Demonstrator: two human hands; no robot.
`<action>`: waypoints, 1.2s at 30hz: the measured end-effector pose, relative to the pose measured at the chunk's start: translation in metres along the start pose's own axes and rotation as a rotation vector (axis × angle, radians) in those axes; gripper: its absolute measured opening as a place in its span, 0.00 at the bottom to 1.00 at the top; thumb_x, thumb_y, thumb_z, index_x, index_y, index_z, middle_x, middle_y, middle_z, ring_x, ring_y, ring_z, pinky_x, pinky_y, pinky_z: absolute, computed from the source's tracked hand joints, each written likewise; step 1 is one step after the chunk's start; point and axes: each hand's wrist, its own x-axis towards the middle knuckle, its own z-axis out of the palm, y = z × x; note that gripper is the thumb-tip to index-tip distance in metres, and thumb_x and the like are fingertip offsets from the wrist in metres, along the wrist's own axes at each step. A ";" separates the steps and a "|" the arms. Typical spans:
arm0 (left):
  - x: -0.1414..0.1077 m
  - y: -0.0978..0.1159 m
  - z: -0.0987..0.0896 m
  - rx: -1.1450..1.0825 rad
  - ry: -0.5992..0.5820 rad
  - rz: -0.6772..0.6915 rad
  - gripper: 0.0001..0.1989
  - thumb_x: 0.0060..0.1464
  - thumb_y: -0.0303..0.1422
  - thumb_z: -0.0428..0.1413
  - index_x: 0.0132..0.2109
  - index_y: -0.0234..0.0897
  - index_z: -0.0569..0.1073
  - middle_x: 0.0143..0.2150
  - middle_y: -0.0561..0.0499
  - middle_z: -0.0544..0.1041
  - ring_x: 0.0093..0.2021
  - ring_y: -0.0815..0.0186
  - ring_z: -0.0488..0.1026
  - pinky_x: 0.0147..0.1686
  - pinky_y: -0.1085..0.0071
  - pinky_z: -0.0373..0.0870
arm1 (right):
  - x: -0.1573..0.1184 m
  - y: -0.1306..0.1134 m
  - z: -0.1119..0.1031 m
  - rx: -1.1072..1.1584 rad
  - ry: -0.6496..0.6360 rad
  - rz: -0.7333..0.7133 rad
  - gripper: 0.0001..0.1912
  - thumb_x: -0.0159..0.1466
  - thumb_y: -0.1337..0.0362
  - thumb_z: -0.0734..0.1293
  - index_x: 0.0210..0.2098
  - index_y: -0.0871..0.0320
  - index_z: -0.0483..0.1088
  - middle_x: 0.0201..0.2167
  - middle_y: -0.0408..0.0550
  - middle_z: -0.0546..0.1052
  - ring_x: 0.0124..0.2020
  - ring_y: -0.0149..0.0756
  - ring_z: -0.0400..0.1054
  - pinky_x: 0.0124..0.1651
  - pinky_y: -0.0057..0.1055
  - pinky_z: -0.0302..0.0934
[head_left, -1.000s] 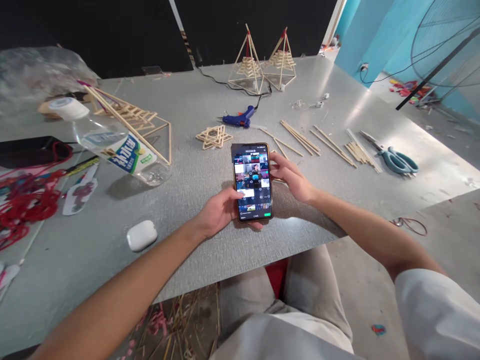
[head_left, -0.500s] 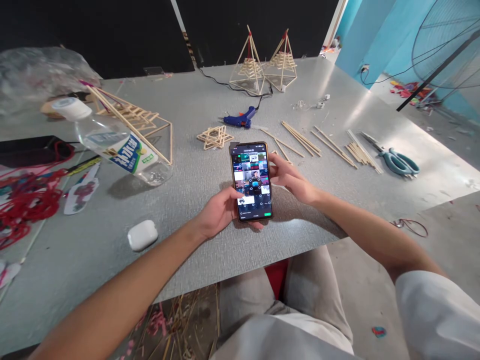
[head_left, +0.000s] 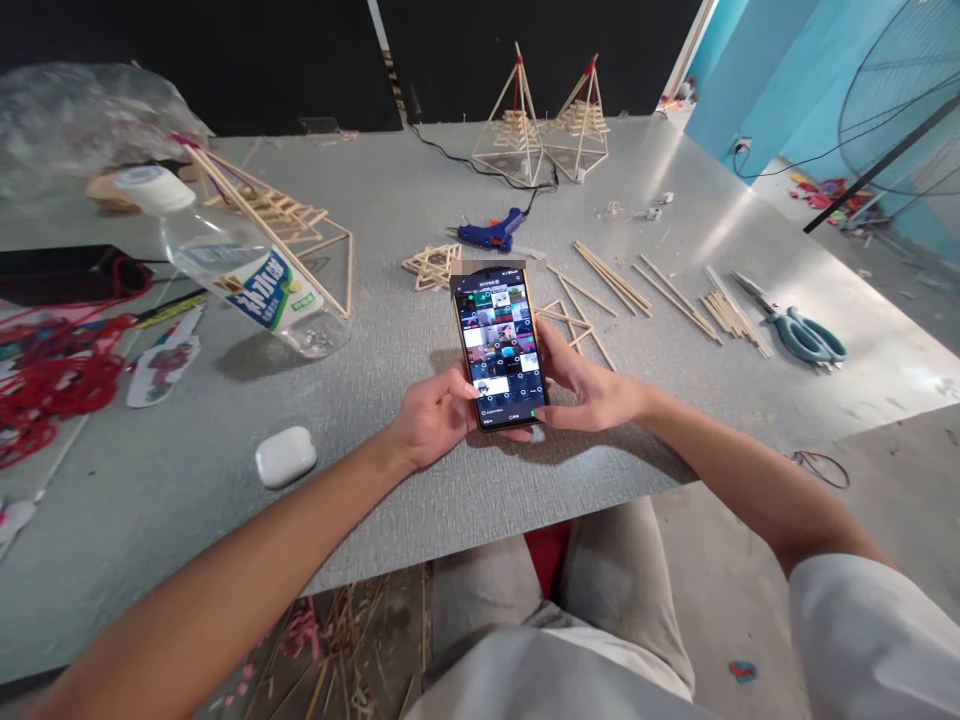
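Note:
Both hands hold a smartphone (head_left: 501,345) above the near part of the grey table. Its lit screen shows a grid of small pictures. My left hand (head_left: 439,415) is closed around the phone's lower left side, thumb over the edge. At the right side, my right hand (head_left: 589,385) wraps the phone, its thumb at the lower right corner of the screen. Some fingers of both hands are hidden behind the phone. Just beyond the phone lies a star-shaped piece of wooden sticks (head_left: 431,267), partly covered by it.
A blue glue gun (head_left: 491,232), loose sticks (head_left: 613,278) and blue-handled scissors (head_left: 806,335) lie beyond my hands. Two stick pyramids (head_left: 517,130) stand at the back. To the left are a tilted-looking plastic bottle (head_left: 247,275), a white earphone case (head_left: 286,457) and red cord (head_left: 56,360).
My right thumb has come down onto the lower right corner of the phone's screen. The phone has tilted slightly, and the view has shifted a little.

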 end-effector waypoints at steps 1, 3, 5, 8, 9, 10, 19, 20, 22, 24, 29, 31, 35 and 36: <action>0.000 0.000 0.000 0.003 0.003 0.001 0.30 0.54 0.30 0.62 0.65 0.40 0.82 0.63 0.42 0.88 0.66 0.36 0.84 0.62 0.28 0.86 | 0.000 0.000 0.000 -0.004 0.002 0.002 0.62 0.66 0.65 0.77 0.88 0.42 0.41 0.74 0.58 0.72 0.70 0.51 0.76 0.71 0.52 0.76; 0.000 -0.001 0.000 0.019 0.003 0.000 0.31 0.54 0.29 0.63 0.66 0.42 0.81 0.63 0.43 0.88 0.65 0.38 0.85 0.61 0.30 0.87 | 0.000 0.000 0.000 0.010 0.005 0.012 0.61 0.67 0.64 0.78 0.88 0.42 0.41 0.74 0.58 0.73 0.70 0.50 0.75 0.74 0.52 0.74; -0.001 -0.002 -0.001 0.044 0.002 0.000 0.33 0.53 0.29 0.63 0.67 0.43 0.80 0.65 0.44 0.88 0.63 0.39 0.86 0.58 0.32 0.89 | 0.000 0.001 -0.001 0.066 0.005 0.033 0.60 0.67 0.61 0.79 0.87 0.41 0.43 0.75 0.56 0.74 0.72 0.51 0.74 0.76 0.53 0.73; -0.001 -0.002 -0.001 0.074 -0.006 0.001 0.34 0.53 0.28 0.65 0.68 0.44 0.79 0.65 0.44 0.88 0.62 0.39 0.87 0.55 0.35 0.91 | 0.002 0.004 -0.002 0.206 0.022 0.056 0.55 0.66 0.57 0.80 0.84 0.41 0.51 0.77 0.55 0.73 0.75 0.54 0.72 0.75 0.53 0.73; -0.001 -0.002 -0.001 0.082 -0.012 0.002 0.35 0.53 0.27 0.66 0.68 0.44 0.79 0.65 0.44 0.88 0.61 0.40 0.87 0.54 0.38 0.92 | 0.002 0.005 -0.002 0.253 0.029 0.057 0.53 0.66 0.57 0.80 0.83 0.41 0.55 0.78 0.54 0.73 0.74 0.54 0.72 0.73 0.52 0.75; -0.001 -0.001 0.000 0.092 -0.018 0.004 0.35 0.53 0.27 0.67 0.68 0.44 0.78 0.64 0.44 0.88 0.60 0.42 0.88 0.53 0.41 0.92 | 0.003 0.007 -0.002 0.295 0.032 0.054 0.51 0.65 0.56 0.80 0.81 0.40 0.57 0.77 0.53 0.74 0.73 0.54 0.73 0.70 0.51 0.77; -0.003 0.002 0.007 0.228 0.034 -0.014 0.40 0.52 0.30 0.75 0.70 0.42 0.72 0.73 0.36 0.81 0.68 0.37 0.84 0.58 0.41 0.91 | 0.007 0.012 0.001 0.364 0.006 -0.002 0.47 0.64 0.59 0.76 0.78 0.43 0.57 0.65 0.51 0.78 0.62 0.50 0.78 0.58 0.46 0.78; -0.003 0.002 0.007 0.233 0.037 -0.015 0.40 0.52 0.30 0.75 0.70 0.43 0.72 0.74 0.36 0.80 0.69 0.36 0.83 0.59 0.39 0.90 | 0.007 0.011 0.000 0.356 0.001 0.004 0.47 0.64 0.59 0.76 0.78 0.43 0.57 0.64 0.51 0.79 0.61 0.50 0.78 0.58 0.46 0.78; -0.003 0.002 0.008 0.233 0.035 -0.010 0.41 0.52 0.31 0.76 0.70 0.43 0.72 0.75 0.36 0.79 0.70 0.36 0.82 0.58 0.40 0.91 | 0.007 0.009 0.000 0.342 -0.006 0.024 0.48 0.63 0.58 0.77 0.78 0.42 0.56 0.62 0.49 0.80 0.60 0.49 0.79 0.56 0.46 0.78; -0.003 0.001 0.008 0.229 0.022 0.001 0.41 0.52 0.31 0.76 0.69 0.43 0.72 0.76 0.35 0.78 0.69 0.37 0.82 0.56 0.44 0.92 | 0.007 0.007 -0.001 0.334 -0.003 0.047 0.47 0.64 0.57 0.77 0.77 0.41 0.56 0.60 0.49 0.80 0.59 0.50 0.79 0.56 0.47 0.78; -0.003 -0.002 0.006 0.239 0.001 0.016 0.40 0.54 0.31 0.77 0.70 0.43 0.71 0.75 0.35 0.79 0.67 0.39 0.84 0.53 0.48 0.92 | 0.006 0.006 0.000 0.295 0.020 0.026 0.46 0.65 0.55 0.77 0.76 0.43 0.56 0.59 0.49 0.80 0.59 0.50 0.78 0.57 0.47 0.77; -0.003 -0.002 0.006 0.245 0.009 0.018 0.41 0.55 0.31 0.78 0.70 0.44 0.71 0.76 0.35 0.78 0.68 0.39 0.84 0.54 0.47 0.92 | 0.006 0.008 0.000 0.267 0.036 0.025 0.47 0.65 0.55 0.77 0.78 0.43 0.55 0.60 0.49 0.80 0.58 0.49 0.77 0.56 0.46 0.77; -0.002 0.000 0.011 0.283 0.038 0.005 0.42 0.54 0.30 0.79 0.70 0.44 0.70 0.76 0.36 0.78 0.68 0.40 0.83 0.55 0.50 0.92 | 0.005 0.011 -0.001 0.268 0.049 0.033 0.52 0.63 0.55 0.77 0.81 0.41 0.52 0.65 0.51 0.77 0.56 0.48 0.77 0.52 0.44 0.78; -0.002 0.000 0.012 0.294 0.047 -0.001 0.42 0.54 0.29 0.79 0.70 0.44 0.69 0.76 0.36 0.78 0.67 0.42 0.84 0.55 0.51 0.92 | 0.005 0.011 -0.001 0.269 0.051 0.044 0.53 0.63 0.55 0.77 0.81 0.41 0.52 0.65 0.51 0.77 0.57 0.48 0.77 0.52 0.44 0.79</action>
